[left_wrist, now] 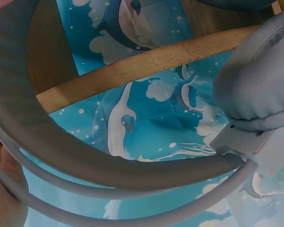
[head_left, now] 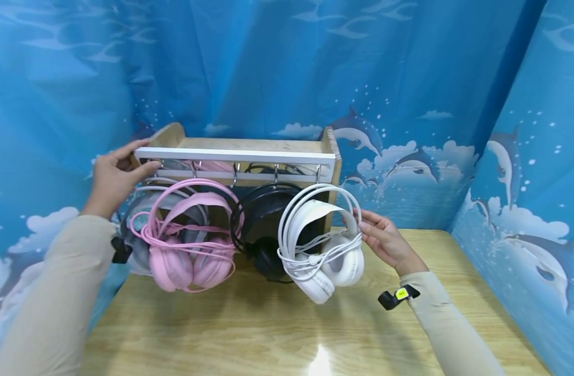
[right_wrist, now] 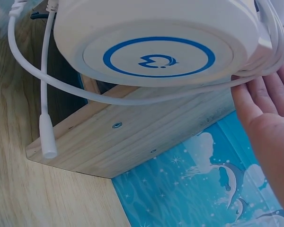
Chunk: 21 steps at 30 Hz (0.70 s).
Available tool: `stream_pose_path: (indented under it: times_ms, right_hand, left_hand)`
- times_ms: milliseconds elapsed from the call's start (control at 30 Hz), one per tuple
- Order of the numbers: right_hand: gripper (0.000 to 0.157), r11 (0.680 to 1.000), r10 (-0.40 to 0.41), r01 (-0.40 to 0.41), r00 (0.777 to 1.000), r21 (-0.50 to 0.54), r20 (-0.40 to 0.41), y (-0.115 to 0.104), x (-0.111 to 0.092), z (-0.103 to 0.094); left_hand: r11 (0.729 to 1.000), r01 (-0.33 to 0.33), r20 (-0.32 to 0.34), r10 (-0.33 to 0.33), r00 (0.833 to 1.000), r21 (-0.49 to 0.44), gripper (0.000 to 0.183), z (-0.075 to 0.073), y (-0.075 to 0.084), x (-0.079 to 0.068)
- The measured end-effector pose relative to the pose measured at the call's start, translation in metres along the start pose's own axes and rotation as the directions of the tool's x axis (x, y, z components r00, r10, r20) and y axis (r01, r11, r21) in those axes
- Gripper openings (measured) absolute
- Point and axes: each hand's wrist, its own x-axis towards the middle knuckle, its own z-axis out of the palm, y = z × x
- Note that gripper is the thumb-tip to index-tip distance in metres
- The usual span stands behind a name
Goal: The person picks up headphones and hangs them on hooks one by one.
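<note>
My left hand [head_left: 110,180] grips the left end of a wooden rack [head_left: 254,144], one finger along its top edge and the thumb at the white front bar. My right hand [head_left: 385,240] touches the right side of white headphones [head_left: 317,284], which hang at the rack's right end with their cable wound round them. Seen from the right wrist, its nearly straight fingers [right_wrist: 261,94] reach behind the cable beside a white ear cup [right_wrist: 156,28]. Pink headphones [head_left: 171,266] hang near the left hand, partly covering grey headphones [left_wrist: 123,172] behind them.
Black headphones [head_left: 266,258] hang between the pink and white pairs. Several metal hooks [head_left: 235,175] line the front bar. The rack stands on a wood-grain table [head_left: 249,334], with a blue dolphin-print curtain [head_left: 268,68] behind it and at the sides.
</note>
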Motion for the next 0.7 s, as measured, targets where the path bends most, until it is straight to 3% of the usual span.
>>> stream_pose_path:
  times_ms: [267,533,700]
  right_hand:
    - [0.033,1.0,0.008,-0.009,1.0,-0.022,-0.026,0.004,-0.006,-0.006]
    - [0.034,0.993,0.049,-0.056,0.997,-0.104,-0.066,0.002,-0.022,-0.02]
    - [0.036,0.979,0.061,-0.074,0.995,-0.192,-0.073,-0.007,-0.035,-0.034]
  left_hand:
    - [1.0,0.027,0.02,-0.027,0.999,-0.01,0.056,0.0,0.001,-0.001]
    - [0.998,-0.037,0.009,0.037,0.999,0.059,0.055,0.0,0.001,-0.002]
    - [0.988,-0.062,0.045,0.056,0.997,0.142,0.061,-0.004,0.003,-0.003]
